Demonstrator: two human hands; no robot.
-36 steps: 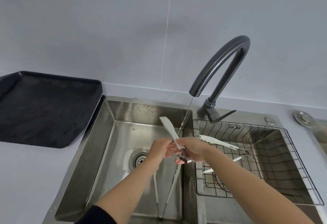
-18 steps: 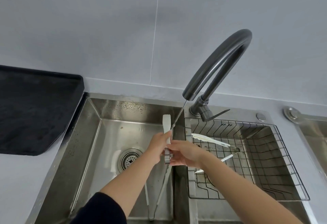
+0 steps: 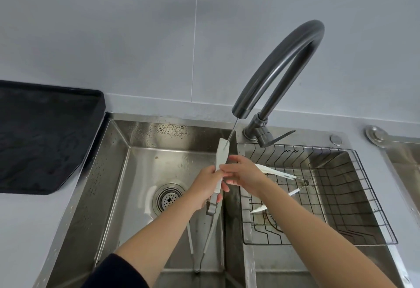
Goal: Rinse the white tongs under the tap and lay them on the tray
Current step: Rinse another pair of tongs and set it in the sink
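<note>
White plastic-tipped tongs [image 3: 221, 154], under dark curved metal tap [image 3: 276, 69].
Your left hand [image 3: 205, 189] and right hand [image 3: 242, 173] both clasp them, tip in the stream.

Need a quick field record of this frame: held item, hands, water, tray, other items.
held item: white tongs with grey metal handle, upright over left basin
left hand: gripping tongs mid-length
right hand: fingers on the white part
water: thin stream from dark curved tap hitting the white tip
tray: black rectangular tray on counter, left of steel sink
other: second white utensil in wire basket, right basin
</note>
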